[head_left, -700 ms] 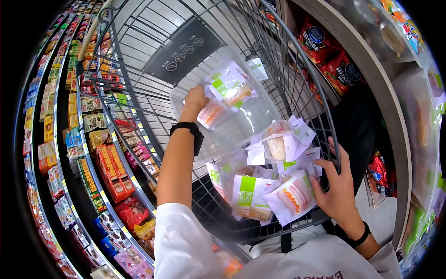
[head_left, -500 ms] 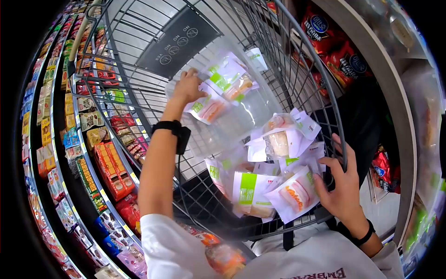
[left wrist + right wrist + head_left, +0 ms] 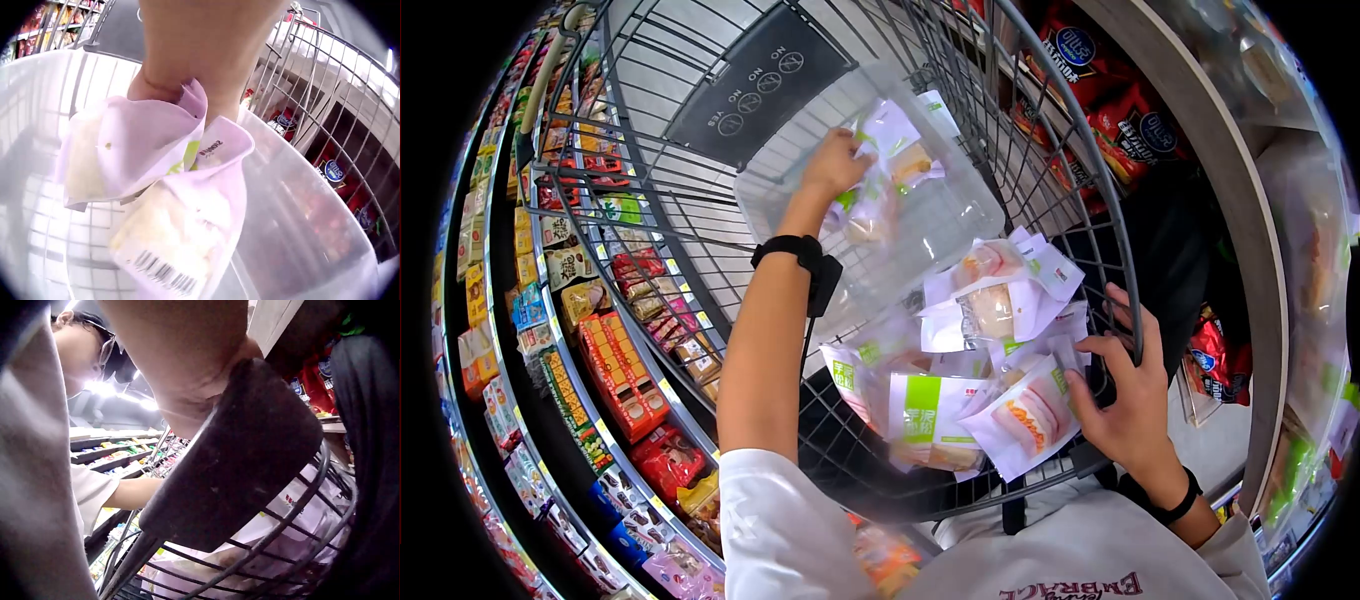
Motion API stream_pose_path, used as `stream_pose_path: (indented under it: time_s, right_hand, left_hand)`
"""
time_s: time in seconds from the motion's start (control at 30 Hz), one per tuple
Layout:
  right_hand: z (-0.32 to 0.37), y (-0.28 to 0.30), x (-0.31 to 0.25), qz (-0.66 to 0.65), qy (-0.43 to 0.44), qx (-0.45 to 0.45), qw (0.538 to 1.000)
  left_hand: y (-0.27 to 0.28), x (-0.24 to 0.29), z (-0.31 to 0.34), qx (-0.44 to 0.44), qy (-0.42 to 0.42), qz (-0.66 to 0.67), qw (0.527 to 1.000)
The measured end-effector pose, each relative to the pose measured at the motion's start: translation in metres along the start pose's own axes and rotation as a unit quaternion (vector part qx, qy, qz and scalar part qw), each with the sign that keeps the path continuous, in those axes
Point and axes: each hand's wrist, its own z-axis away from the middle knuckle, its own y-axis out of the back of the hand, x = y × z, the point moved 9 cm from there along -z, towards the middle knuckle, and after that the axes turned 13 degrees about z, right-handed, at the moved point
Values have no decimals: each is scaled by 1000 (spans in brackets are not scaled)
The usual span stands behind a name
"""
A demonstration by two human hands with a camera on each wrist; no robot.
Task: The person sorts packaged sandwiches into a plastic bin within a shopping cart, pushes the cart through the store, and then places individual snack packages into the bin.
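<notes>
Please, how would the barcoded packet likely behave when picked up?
The barcoded packet probably has floppy edges, as its wrapper is curved and creased. Its pale filling looks bread-like, so it may be light and easily squashed. Its shiny film could feel slippery.

Two sandwich packs (image 3: 181, 237) hang bunched beneath the left hand (image 3: 835, 165), which holds them over a clear plastic tub (image 3: 955, 210). Their wrappers are pale lilac-white paper with green patches and clear film showing light, bready contents. In the left wrist view they tilt against each other, the nearer one turning a printed barcode outward. The tub, rectangular and see-through, sits in the cart. Just beside it, more sandwich packs (image 3: 940, 410) lie in an overlapping heap, several showing pink filling through the film.
</notes>
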Motion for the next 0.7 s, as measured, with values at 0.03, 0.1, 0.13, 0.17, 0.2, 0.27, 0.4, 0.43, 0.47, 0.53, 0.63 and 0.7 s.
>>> stream_pose_path:
  time_s: [0.03,0.1,0.13,0.17,0.2,0.27,0.4,0.43,0.47,0.53,0.63,0.7]
  right_hand:
    - [0,0,0,2,1,1,1000]
    - [0,1,-1,5,1,0,1000]
    - [-1,1,-2,12,6,-1,1000]
    - [-1,2,-2,21,11,-2,1000]
    - [-2,2,-2,22,11,-1,1000]
    - [-1,1,-1,8,4,0,1000]
    - [0,2,1,9,7,9,1000]
    - [1,2,0,11,11,9,1000]
    - [2,2,-1,12,16,11,1000]
    - [2,3,-2,13,24,20,999]
    - [2,3,-2,5,27,23,999]
    - [3,4,-3,7,31,28,999]
  left_hand:
    - [5,9,0,5,-1,-40,999]
    - [7,20,7,9,0,-79,997]
    - [13,20,10,39,17,-68,997]
    - [19,20,13,69,35,-56,995]
    - [19,24,16,69,33,-56,996]
    - [25,34,24,95,44,-71,992]
    - [38,58,41,128,35,-86,987]
    - [38,62,44,114,22,-112,987]
    - [37,65,47,100,9,-139,985]
    - [43,74,56,98,-1,-146,984]
    - [52,87,75,86,-34,-148,985]
    - [60,97,91,84,-59,-144,984]
